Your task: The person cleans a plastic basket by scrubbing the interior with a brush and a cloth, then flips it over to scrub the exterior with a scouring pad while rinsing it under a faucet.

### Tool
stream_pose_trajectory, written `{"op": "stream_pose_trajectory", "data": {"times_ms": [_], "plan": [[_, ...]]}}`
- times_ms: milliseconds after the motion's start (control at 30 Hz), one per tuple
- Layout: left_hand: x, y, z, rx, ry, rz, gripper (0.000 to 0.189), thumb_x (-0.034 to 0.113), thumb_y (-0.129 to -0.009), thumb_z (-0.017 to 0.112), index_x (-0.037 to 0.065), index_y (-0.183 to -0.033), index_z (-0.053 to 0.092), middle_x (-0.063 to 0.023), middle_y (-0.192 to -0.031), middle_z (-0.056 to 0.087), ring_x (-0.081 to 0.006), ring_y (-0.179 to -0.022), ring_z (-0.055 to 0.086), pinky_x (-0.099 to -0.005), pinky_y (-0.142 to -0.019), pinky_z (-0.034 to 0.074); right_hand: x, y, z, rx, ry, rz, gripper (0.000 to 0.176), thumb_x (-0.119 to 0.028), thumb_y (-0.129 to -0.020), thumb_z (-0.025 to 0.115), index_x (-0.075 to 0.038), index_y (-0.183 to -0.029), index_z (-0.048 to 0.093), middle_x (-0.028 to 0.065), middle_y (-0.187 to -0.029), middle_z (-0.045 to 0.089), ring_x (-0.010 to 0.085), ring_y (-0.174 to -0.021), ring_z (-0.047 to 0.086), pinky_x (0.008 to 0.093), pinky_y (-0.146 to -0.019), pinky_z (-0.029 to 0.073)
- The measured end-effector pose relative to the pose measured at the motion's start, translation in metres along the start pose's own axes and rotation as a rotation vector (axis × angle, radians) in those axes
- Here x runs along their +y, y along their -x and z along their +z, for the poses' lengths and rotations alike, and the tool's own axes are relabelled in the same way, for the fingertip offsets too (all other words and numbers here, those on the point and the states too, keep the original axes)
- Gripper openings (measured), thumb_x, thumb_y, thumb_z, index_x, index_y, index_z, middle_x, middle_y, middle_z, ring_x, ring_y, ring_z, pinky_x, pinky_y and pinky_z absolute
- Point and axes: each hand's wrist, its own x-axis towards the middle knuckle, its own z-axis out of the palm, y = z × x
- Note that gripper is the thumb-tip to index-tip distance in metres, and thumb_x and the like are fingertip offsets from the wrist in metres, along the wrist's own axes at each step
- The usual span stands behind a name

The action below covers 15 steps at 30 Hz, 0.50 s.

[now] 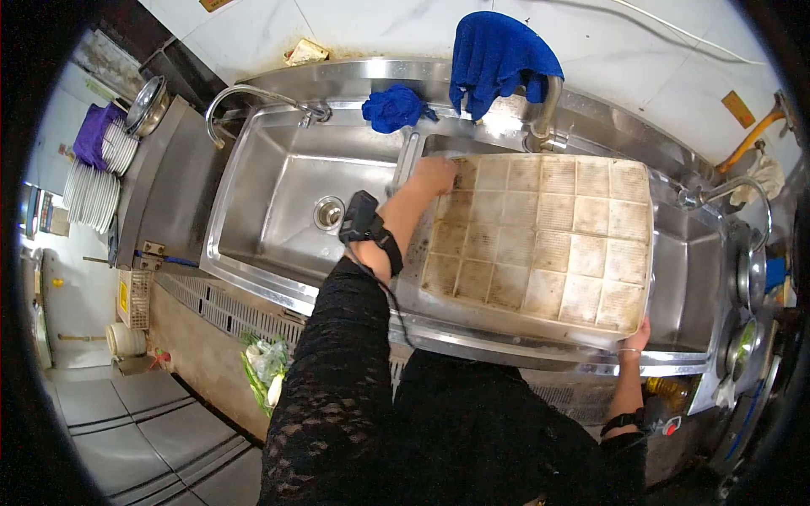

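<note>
A large off-white plastic grid tray, stained brown mostly on its left side, is tilted over the middle sink and covers most of that basin. My left hand is closed on the tray's upper left corner. At the lower right corner, my right hand grips the edge, with part of its fingers hidden by the tray. A blue cloth lies bunched behind the divider, and another blue cloth hangs over the middle tap.
The left sink has a drain and a curved tap. A right sink lies under another tap. Stacked white plates stand far left. Leafy vegetables lie low by the floor grating.
</note>
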Motion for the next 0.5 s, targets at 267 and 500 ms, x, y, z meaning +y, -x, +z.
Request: {"op": "stream_pose_trajectory", "data": {"times_ms": [267,500], "plan": [[0.031,-0.007,-0.006,0.569,0.284,-0.035,0.024,0.018,-0.075,0.059,0.012,-0.098,0.061,-0.0084,-0.096,0.062,-0.0297,-0.089,0.060,-0.0409,-0.072,0.050,-0.002,-0.001,-0.002,0.022,0.095,0.008,0.027,-0.025,-0.095,0.048,0.000,-0.099,0.058,0.0043,-0.088,0.063,0.0106,-0.072,0.058,0.0261,-0.064,0.049],[0.010,-0.014,0.010,0.307,-0.042,-0.193,0.020,0.019,-0.078,0.054,0.010,-0.094,0.062,-0.0094,-0.096,0.064,-0.0266,-0.088,0.063,-0.0376,-0.068,0.052,0.003,0.003,-0.004,0.060,0.077,0.013,0.026,-0.025,-0.095,0.048,-0.001,-0.096,0.058,0.0022,-0.086,0.062,0.0083,-0.071,0.056,0.0248,-0.063,0.048]]}}
